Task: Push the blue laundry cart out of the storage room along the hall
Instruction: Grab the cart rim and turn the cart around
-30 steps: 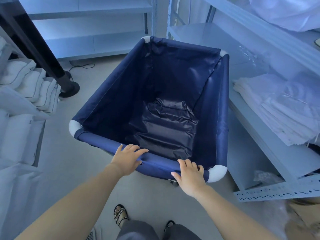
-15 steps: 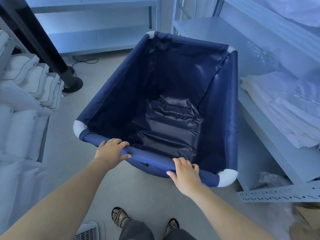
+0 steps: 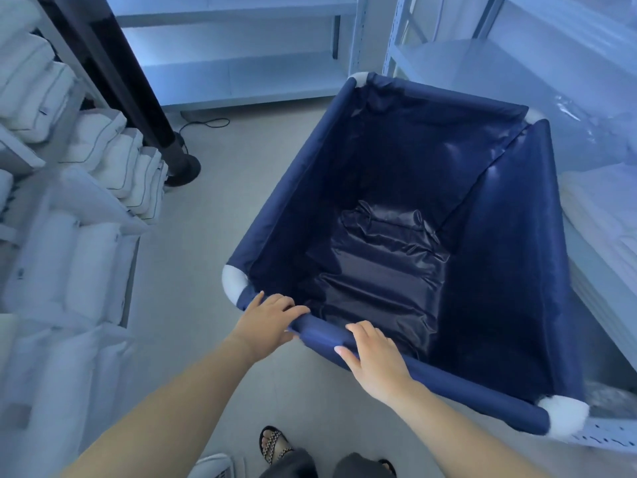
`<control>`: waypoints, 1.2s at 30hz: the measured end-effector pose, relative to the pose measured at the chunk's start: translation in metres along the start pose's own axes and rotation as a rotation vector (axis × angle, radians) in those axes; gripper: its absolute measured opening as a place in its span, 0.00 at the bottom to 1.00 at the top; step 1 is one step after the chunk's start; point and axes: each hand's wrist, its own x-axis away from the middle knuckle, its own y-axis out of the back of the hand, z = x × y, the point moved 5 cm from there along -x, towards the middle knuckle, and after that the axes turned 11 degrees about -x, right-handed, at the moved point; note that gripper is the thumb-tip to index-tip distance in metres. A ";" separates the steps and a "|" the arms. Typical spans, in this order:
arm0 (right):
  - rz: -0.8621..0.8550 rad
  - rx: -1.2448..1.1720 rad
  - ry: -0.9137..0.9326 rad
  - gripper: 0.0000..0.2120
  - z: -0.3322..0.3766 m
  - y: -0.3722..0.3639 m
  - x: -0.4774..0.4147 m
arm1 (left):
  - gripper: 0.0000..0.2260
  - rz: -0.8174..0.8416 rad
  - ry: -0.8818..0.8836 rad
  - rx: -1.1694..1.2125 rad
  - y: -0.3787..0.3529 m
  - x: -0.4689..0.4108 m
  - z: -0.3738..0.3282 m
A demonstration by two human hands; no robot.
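The blue laundry cart [image 3: 489, 270] is a deep navy fabric bin with white corner joints, standing on the grey floor right of centre. It holds nothing but its wrinkled dark liner. Both hands grip its near top rail. My left hand [image 3: 269, 320] wraps the rail close to the near-left white corner. My right hand [image 3: 374, 360] holds the same rail a little further right. The cart's wheels are hidden under the fabric.
Metal shelving with folded white linen [image 3: 606, 219] runs close along the cart's right side. Shelves of rolled white towels [image 3: 103, 146] line the left. A black pole on a round base [image 3: 179, 167] and a floor cable [image 3: 206, 124] stand ahead left. Empty shelves [image 3: 238, 77] close the back.
The cart has swung so its near rail angles down to the right and sits further right in view. Both hands slid left along the rail, toward the near-left corner.
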 end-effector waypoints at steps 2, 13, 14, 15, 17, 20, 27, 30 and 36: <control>-0.004 -0.022 -0.016 0.24 0.012 -0.003 -0.012 | 0.21 -0.042 -0.019 -0.013 -0.001 -0.001 0.023; -0.077 -0.125 -0.085 0.23 0.055 0.004 -0.095 | 0.17 -0.292 -0.046 -0.094 0.037 -0.041 0.114; -0.077 -0.135 -0.087 0.23 0.059 0.006 -0.106 | 0.17 -0.279 -0.044 -0.092 0.039 -0.049 0.122; -0.077 -0.148 -0.088 0.23 0.063 0.008 -0.118 | 0.18 -0.252 -0.041 -0.087 0.040 -0.058 0.131; -0.076 -0.166 -0.079 0.23 0.073 0.015 -0.146 | 0.20 -0.178 -0.033 -0.073 0.042 -0.076 0.148; -0.085 -0.201 -0.072 0.23 0.091 0.022 -0.182 | 0.21 -0.107 -0.008 -0.058 0.042 -0.093 0.178; -0.140 -0.220 -0.056 0.25 0.133 0.033 -0.240 | 0.21 -0.041 0.046 0.017 0.049 -0.120 0.248; -0.208 -0.209 -0.068 0.25 0.147 0.041 -0.257 | 0.22 -0.042 0.042 0.145 0.053 -0.140 0.272; -0.329 -0.201 -0.147 0.24 0.185 0.065 -0.320 | 0.22 -0.095 -0.111 0.173 0.079 -0.194 0.329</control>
